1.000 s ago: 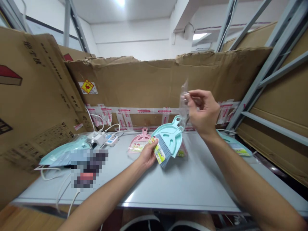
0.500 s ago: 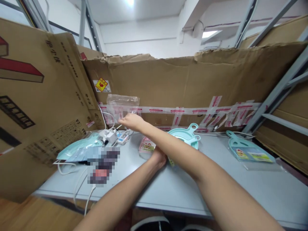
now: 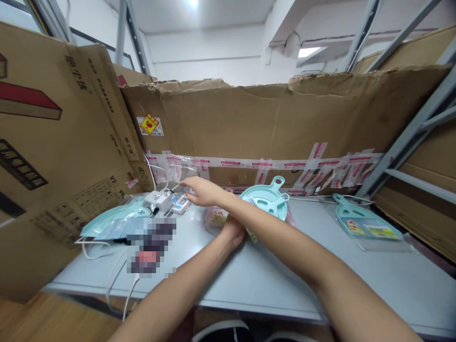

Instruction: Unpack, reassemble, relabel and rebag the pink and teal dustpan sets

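Note:
My right arm crosses over my left one. At the back left of the table, my right hand [image 3: 203,191] has its thumb and fingers apart, with crumpled clear plastic [image 3: 183,166] just behind it. My left hand [image 3: 233,233] rests at the table's middle; its fingers are hidden under my right forearm. Beside it lies a teal dustpan [image 3: 261,192] with a smaller teal handled piece on top and white bristles at its left. On the other side of that hand is a clear pack with a pink printed card [image 3: 215,216], partly covered by my arm.
Another teal dustpan [image 3: 363,218] with a printed card lies at right. Bagged teal dustpans [image 3: 117,216] lie at left, near a white charger plug [image 3: 164,202], cables and a blurred-out dark object [image 3: 155,247]. A tall cardboard sheet [image 3: 249,123] stands along the back.
My right hand has let go of the clear plastic bag, which has dropped down at the back left, and its fingers have spread. The teal dustpan in the middle has shifted slightly left.

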`<control>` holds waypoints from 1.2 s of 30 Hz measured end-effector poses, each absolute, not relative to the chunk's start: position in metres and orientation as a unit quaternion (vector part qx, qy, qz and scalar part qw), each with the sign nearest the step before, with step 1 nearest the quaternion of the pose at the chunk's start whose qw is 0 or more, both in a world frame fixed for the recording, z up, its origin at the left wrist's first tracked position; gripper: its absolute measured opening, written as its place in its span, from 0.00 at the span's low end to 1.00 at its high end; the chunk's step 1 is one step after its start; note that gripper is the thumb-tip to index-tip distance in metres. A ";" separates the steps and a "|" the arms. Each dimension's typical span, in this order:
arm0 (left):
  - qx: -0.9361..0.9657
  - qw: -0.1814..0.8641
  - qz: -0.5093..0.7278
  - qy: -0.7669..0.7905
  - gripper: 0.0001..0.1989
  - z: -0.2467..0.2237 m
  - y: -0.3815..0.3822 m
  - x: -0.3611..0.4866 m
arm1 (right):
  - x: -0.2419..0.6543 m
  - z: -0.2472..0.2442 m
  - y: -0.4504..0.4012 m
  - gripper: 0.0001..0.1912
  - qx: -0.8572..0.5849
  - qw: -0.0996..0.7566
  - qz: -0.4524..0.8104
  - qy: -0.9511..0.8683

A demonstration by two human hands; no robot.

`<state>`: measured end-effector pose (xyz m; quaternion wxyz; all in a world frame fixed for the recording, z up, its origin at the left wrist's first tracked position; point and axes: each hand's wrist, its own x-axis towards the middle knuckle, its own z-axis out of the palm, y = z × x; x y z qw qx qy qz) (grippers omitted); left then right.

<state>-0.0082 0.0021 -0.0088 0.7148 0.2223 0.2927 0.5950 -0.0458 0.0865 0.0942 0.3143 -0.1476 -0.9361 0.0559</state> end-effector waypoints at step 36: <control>0.321 0.707 0.514 0.364 0.08 -0.014 -0.009 0.000 | 0.305 0.004 0.052 0.20 -0.384 0.408 0.672 -0.485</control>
